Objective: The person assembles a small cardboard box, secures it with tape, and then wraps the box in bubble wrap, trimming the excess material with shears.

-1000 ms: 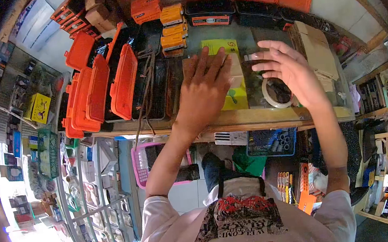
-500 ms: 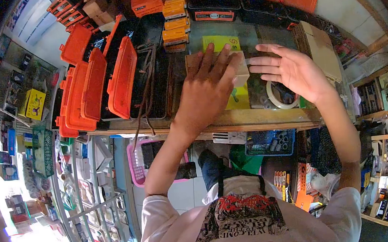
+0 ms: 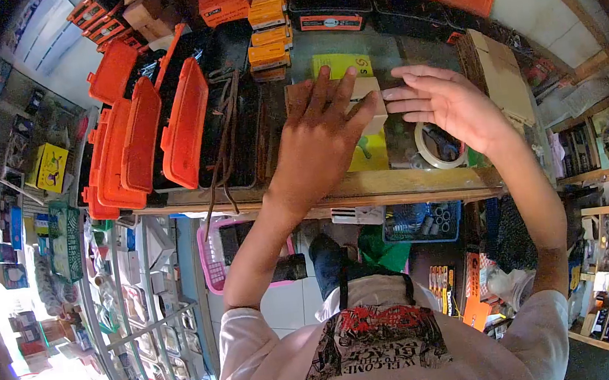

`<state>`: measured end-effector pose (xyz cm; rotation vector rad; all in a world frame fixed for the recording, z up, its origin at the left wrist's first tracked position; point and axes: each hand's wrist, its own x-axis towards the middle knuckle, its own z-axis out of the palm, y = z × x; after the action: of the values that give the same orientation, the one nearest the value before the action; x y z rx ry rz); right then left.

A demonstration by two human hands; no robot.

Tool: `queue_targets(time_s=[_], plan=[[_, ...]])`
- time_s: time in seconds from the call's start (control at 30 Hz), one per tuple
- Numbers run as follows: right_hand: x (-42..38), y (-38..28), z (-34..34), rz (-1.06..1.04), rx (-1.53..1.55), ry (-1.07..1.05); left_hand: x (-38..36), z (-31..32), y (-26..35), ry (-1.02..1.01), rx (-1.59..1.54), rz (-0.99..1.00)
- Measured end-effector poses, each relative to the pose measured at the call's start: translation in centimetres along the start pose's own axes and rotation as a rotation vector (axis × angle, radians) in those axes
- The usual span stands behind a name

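My left hand (image 3: pixel 320 140) rests back up on a small cardboard box (image 3: pixel 373 117), fingers spread over its top. The box lies on a yellow-green packet (image 3: pixel 369 156) on the glass-topped counter (image 3: pixel 408 183). My right hand (image 3: pixel 451 106) is at the box's right side, palm turned partly up, fingers extended and holding nothing. Its fingertips are close to the box edge; whether they touch it I cannot tell. A roll of cream tape (image 3: pixel 428 153) lies just below my right hand, with a dark tool seen inside its ring.
Black cases with open orange lids (image 3: pixel 188 124) stand at the left, beside brown cords (image 3: pixel 228 135). Small orange-yellow boxes (image 3: pixel 268 45) are stacked behind. Another black case (image 3: pixel 335 20) is at the back. Flat cardboard (image 3: pixel 502 76) lies at the right, and a pink basket (image 3: pixel 213 262) is below.
The whole view has shifted slightly. The fingers of my left hand have spread a little over the box. My right hand remains open beside it, with its fingers slightly changed in pose.
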<state>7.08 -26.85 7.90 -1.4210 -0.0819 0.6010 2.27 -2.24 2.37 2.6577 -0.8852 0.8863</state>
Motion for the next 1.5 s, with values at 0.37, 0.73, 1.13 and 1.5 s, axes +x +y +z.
queue_targets(time_s=[0.37,0.73,1.13,1.5], plan=[[1.6,2.0,2.4,-0.042,-0.23,0.304,0.0,0.1,0.1,0.009,-0.01,-0.022],[1.9,0.0,2.6,0.217,-0.349,0.181,0.3,0.5,0.3,0.046,0.001,-0.014],[2.9,2.2,3.3,-0.269,-1.028,0.154,0.1,0.6,0.2,0.056,-0.051,-0.061],[3.2,2.9,1.5,-0.323,-0.794,0.104,0.3,0.3,0.4,0.075,-0.077,-0.069]])
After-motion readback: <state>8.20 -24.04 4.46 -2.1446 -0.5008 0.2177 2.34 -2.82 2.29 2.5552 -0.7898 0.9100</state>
